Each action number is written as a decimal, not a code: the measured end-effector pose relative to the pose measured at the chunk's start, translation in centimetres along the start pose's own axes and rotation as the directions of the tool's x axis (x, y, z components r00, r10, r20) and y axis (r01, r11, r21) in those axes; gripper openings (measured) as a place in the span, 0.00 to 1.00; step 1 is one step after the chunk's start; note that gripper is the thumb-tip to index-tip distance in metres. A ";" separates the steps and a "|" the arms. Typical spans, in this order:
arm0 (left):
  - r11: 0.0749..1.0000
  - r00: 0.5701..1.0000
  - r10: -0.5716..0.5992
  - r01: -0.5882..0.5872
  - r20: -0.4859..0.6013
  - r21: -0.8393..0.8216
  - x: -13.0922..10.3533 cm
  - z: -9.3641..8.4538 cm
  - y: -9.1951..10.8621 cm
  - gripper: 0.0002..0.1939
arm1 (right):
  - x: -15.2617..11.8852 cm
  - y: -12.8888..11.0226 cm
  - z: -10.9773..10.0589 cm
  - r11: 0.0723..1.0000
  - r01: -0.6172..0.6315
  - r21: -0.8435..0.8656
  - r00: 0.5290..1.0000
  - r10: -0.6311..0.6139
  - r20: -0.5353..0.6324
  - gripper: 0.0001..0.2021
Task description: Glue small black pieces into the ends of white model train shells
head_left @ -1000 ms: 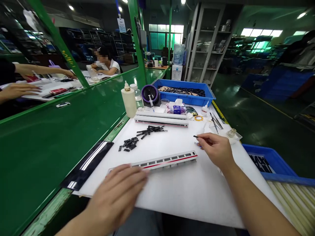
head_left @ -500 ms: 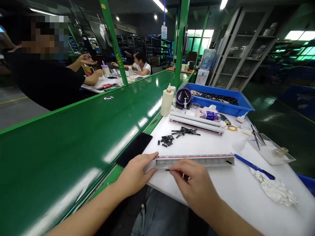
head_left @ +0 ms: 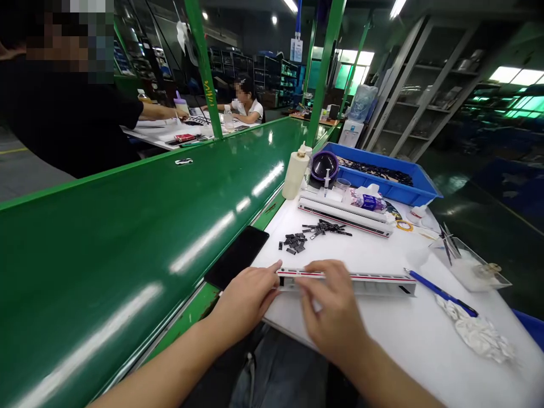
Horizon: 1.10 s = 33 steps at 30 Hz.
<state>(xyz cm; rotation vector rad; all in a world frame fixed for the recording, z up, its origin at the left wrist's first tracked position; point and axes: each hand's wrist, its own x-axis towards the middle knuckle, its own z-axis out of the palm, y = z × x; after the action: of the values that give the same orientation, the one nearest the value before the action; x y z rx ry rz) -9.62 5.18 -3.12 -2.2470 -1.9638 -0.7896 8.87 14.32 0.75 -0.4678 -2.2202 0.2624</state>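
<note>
A long white channel-shaped piece with a red stripe (head_left: 378, 277) lies near the table's front edge, its hollow side facing me. My left hand (head_left: 249, 294) grips its left end between thumb and fingers. My right hand (head_left: 331, 294) is over its left half, thumb and fingers curved and apart, slightly blurred; I see nothing between them. A dark spot shows inside the piece at its left end, and a small black part (head_left: 404, 289) at its right end. Behind it lie two heaps of small black parts (head_left: 295, 242).
Farther back are similar striped pieces (head_left: 344, 215), a cream bottle (head_left: 295, 174) and a blue bin (head_left: 382, 181). A phone (head_left: 238, 258) lies left, a blue pen (head_left: 442, 292) and crumpled cloth (head_left: 476, 328) right. A person in black (head_left: 63, 113) sits across the green surface.
The striped piece has tipped, showing more of its striped face. My right hand has moved up over it, and the small black part it held is out of its fingertips. The view has shifted slightly.
</note>
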 end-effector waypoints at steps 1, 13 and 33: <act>0.998 0.999 0.041 -0.040 -0.004 0.058 0.0 0.0 0.0 0.07 | 0.3 1.4 -1.8 1.000 0.014 -0.005 0.996 -0.014 -0.093 0.11; 0.890 0.990 0.046 -0.103 0.137 0.444 1.7 -0.8 1.3 0.17 | -4.1 22.4 -13.6 0.804 -0.589 0.086 0.693 0.557 -0.457 0.26; 0.945 0.977 -0.178 0.136 0.119 0.297 7.2 0.9 3.3 0.17 | 6.2 9.7 -8.9 0.214 -0.279 0.936 0.813 0.571 0.112 0.10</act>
<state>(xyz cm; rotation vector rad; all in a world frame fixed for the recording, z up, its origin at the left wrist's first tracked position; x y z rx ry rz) -5.80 11.50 -0.04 -2.0491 -2.1792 -0.3288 14.46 25.98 7.37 -0.4027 -1.2402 1.6093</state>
